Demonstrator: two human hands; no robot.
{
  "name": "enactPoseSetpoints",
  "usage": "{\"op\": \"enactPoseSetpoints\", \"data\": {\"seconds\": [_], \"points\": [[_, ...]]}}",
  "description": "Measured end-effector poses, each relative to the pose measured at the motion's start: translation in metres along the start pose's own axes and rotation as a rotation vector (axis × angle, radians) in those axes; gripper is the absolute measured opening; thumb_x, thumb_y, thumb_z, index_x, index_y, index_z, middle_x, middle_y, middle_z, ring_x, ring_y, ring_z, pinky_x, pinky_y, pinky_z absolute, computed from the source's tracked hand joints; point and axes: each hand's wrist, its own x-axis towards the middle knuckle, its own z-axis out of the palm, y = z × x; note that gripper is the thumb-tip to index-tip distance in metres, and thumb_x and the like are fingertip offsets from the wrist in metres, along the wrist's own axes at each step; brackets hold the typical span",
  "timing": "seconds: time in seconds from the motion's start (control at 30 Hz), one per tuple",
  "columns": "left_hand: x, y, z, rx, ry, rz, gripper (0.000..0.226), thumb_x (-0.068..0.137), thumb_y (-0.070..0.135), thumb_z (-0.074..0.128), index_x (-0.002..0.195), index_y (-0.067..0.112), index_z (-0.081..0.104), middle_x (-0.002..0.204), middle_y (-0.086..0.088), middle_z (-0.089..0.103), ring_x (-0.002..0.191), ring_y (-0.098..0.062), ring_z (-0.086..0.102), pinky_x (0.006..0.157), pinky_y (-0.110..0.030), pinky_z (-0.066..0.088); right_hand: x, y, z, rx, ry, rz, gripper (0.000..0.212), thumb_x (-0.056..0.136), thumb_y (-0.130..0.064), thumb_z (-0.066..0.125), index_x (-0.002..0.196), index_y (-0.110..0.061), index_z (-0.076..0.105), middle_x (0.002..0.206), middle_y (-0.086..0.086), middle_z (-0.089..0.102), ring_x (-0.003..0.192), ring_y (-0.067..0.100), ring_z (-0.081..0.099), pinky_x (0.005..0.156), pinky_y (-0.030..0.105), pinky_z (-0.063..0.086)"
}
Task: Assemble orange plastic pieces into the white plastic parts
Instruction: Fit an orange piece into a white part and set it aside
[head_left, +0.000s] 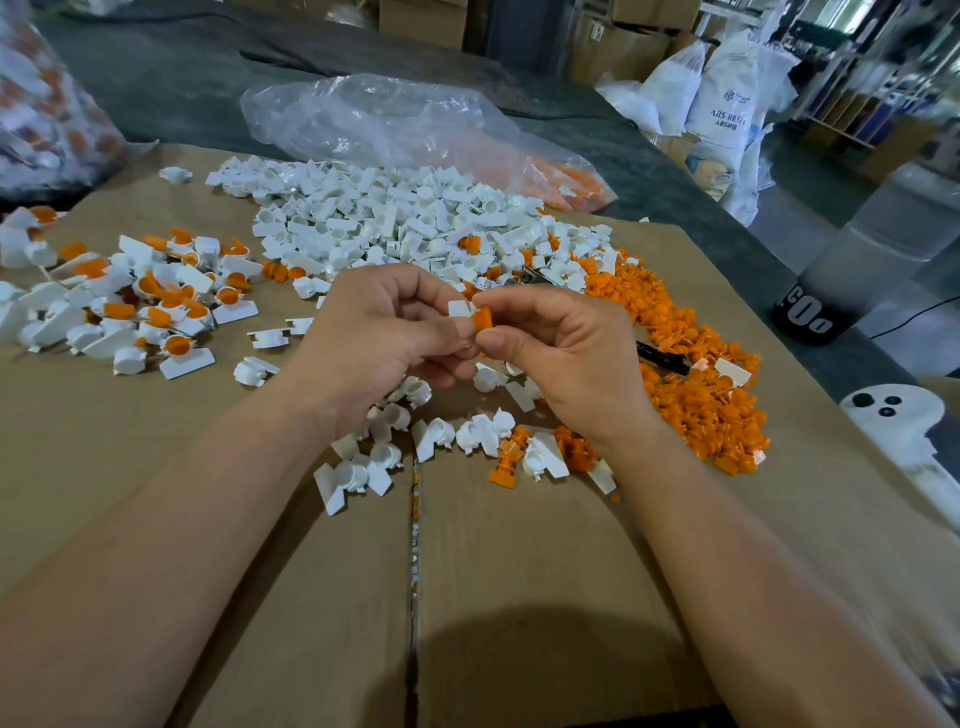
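Left hand (374, 332): raised over the middle of the cardboard sheet (519, 571), fingers curled; thumb and fingertips grip a small white part (460, 308).
Right hand (561, 353): raised just beside the left hand, fingers curled; thumb and forefinger pinch one orange piece (483, 318).
Held pieces: the orange piece touches the right side of the white part, between the two sets of fingertips. Whether it is seated inside cannot be told.
White pile (395, 218): a broad heap of loose white parts lies on the cardboard beyond the hands.
Orange pile (691, 384): a heap of loose orange pieces lies to the right of the hands, running from the edge of the white pile toward the near right.
Finished pile (145, 301): white parts with orange pieces fitted lie grouped at the left of the cardboard, well apart from the orange pile.
Loose items (384, 457): several white parts and a few orange pieces lie scattered on the cardboard under and just behind the wrists.
Black pen (662, 357): lies on the edge of the orange pile, partly hidden by the right hand.
Clear bag (395, 119): crumpled plastic, lies behind the white pile; orange pieces show in its right end.
Sacks (727, 104): white, stand on the floor at the far right.
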Motion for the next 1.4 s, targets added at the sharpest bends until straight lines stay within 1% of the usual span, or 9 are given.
{"op": "enactPoseSetpoints", "data": {"seconds": [0.13, 0.3, 0.43, 0.53, 0.8, 0.93, 1.13, 1.3, 1.4], "points": [[0.0011, -0.0007, 0.0005, 0.033, 0.023, -0.013, 0.014, 0.076, -0.007, 0.064, 0.073, 0.005, 0.059, 0.052, -0.006, 0.066, 0.045, -0.016, 0.064, 0.044, -0.021, 0.051, -0.0017, -0.0005, 0.0024, -0.066, -0.006, -0.036, 0.036, 0.077, 0.002, 0.067, 0.105, -0.018, 0.06, 0.087, 0.0, 0.068, 0.08, 0.012, 0.068, 0.079, 0.029, 0.056], [0.0025, -0.0017, 0.0009, 0.089, 0.062, -0.007, 0.019, 0.076, -0.011, 0.063, 0.07, 0.007, 0.059, 0.049, -0.005, 0.065, 0.042, -0.014, 0.062, 0.041, -0.017, 0.048, -0.0032, -0.0006, 0.0051, -0.064, 0.004, -0.088, 0.038, 0.073, 0.001, 0.069, 0.105, -0.018, 0.06, 0.085, -0.01, 0.066, 0.08, 0.0, 0.065, 0.076, 0.018, 0.053], [0.0026, -0.0013, 0.0008, 0.08, 0.072, -0.002, 0.019, 0.075, -0.011, 0.064, 0.069, 0.007, 0.06, 0.049, -0.005, 0.064, 0.043, -0.014, 0.063, 0.041, -0.016, 0.047, -0.0017, -0.0013, 0.0039, 0.036, -0.013, 0.029, 0.038, 0.072, 0.006, 0.07, 0.103, -0.016, 0.062, 0.085, -0.001, 0.068, 0.079, 0.008, 0.067, 0.075, 0.021, 0.055], [0.0023, -0.0012, 0.0007, 0.052, 0.072, -0.01, 0.016, 0.075, -0.009, 0.065, 0.07, 0.006, 0.062, 0.051, -0.006, 0.065, 0.044, -0.015, 0.063, 0.043, -0.017, 0.049, -0.0004, -0.0033, 0.003, 0.065, -0.022, 0.062, 0.039, 0.071, 0.006, 0.07, 0.1, -0.018, 0.063, 0.084, -0.002, 0.067, 0.078, 0.009, 0.067, 0.075, 0.02, 0.054], [0.0024, -0.0016, -0.0006, 0.021, 0.066, -0.054, 0.012, 0.074, -0.006, 0.067, 0.071, 0.006, 0.064, 0.055, -0.009, 0.067, 0.047, -0.016, 0.065, 0.047, -0.02, 0.053, -0.0015, -0.0042, 0.0028, 0.016, -0.016, 0.035, 0.039, 0.074, 0.006, 0.068, 0.109, -0.009, 0.06, 0.089, 0.001, 0.066, 0.083, 0.011, 0.067, 0.078, 0.023, 0.054], [0.0016, -0.0011, 0.0001, -0.009, 0.06, -0.068, 0.01, 0.071, -0.003, 0.069, 0.074, 0.006, 0.065, 0.058, -0.01, 0.069, 0.05, -0.017, 0.066, 0.047, -0.019, 0.052, -0.0015, -0.0038, 0.0021, 0.007, 0.0, 0.036, 0.038, 0.074, 0.004, 0.069, 0.107, -0.011, 0.061, 0.088, 0.002, 0.067, 0.082, 0.012, 0.067, 0.077, 0.024, 0.055], [0.0017, 0.0012, -0.0011, 0.023, 0.058, -0.078, 0.01, 0.074, -0.004, 0.067, 0.07, 0.003, 0.061, 0.053, -0.007, 0.067, 0.046, -0.015, 0.065, 0.044, -0.019, 0.051, -0.0024, -0.0034, 0.0034, -0.015, -0.002, -0.003, 0.038, 0.072, 0.003, 0.07, 0.105, -0.015, 0.061, 0.084, -0.008, 0.066, 0.08, 0.007, 0.066, 0.076, 0.022, 0.054], [0.0015, 0.0015, -0.0009, 0.01, 0.042, -0.082, 0.009, 0.074, -0.005, 0.066, 0.07, 0.001, 0.06, 0.052, -0.009, 0.065, 0.045, -0.016, 0.064, 0.043, -0.019, 0.049, -0.0009, -0.0026, 0.003, 0.045, -0.039, 0.048, 0.047, 0.071, 0.006, 0.07, 0.109, -0.019, 0.058, 0.086, -0.005, 0.066, 0.08, 0.007, 0.067, 0.077, 0.021, 0.054], [0.0016, 0.0014, -0.0011, 0.0, 0.042, -0.1, 0.009, 0.073, -0.005, 0.066, 0.069, 0.001, 0.06, 0.053, -0.009, 0.065, 0.045, -0.016, 0.064, 0.042, -0.018, 0.048, -0.0008, -0.0028, 0.003, 0.057, -0.051, 0.039, 0.047, 0.073, 0.007, 0.068, 0.113, -0.014, 0.056, 0.089, -0.002, 0.066, 0.082, 0.007, 0.066, 0.078, 0.02, 0.053]]}}
